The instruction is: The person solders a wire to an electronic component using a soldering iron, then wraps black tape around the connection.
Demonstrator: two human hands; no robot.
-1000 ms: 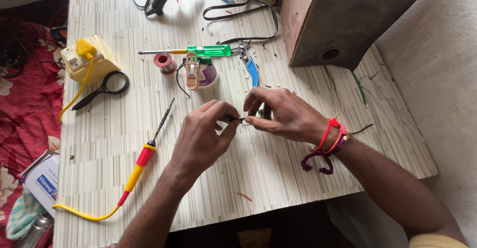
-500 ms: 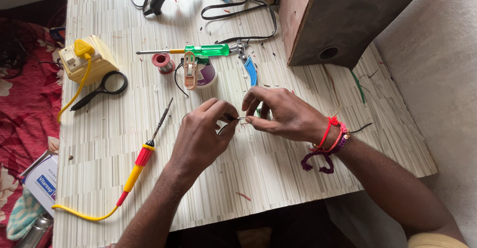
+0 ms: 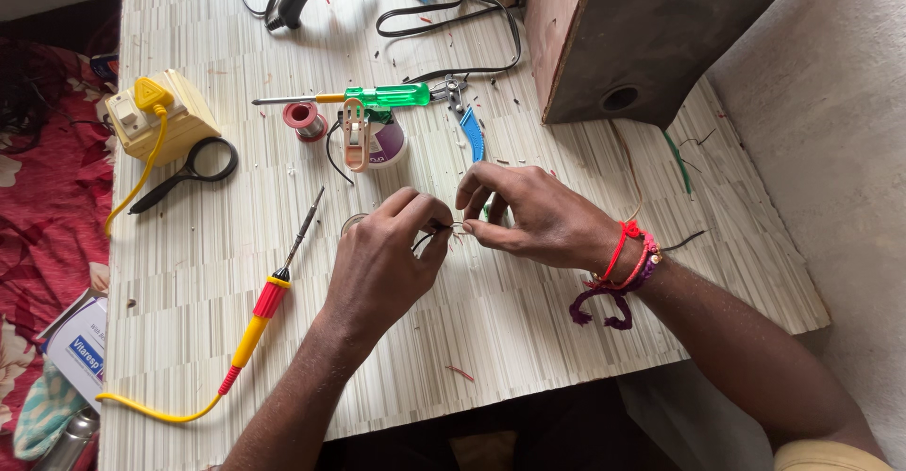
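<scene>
Left hand (image 3: 382,259) and right hand (image 3: 538,216) each pinch an end of a thin wire (image 3: 444,229) above the striped bench (image 3: 528,320); a soldering iron (image 3: 274,287) lies just left.

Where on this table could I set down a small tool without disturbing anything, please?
The table is bare right of the right hand, and between the soldering iron and the left hand. It is crowded around the green screwdriver and solder spool.

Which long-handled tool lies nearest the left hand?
The soldering iron with the red-and-yellow handle, just beside the left hand; the green-handled screwdriver lies farther up the table.
</scene>
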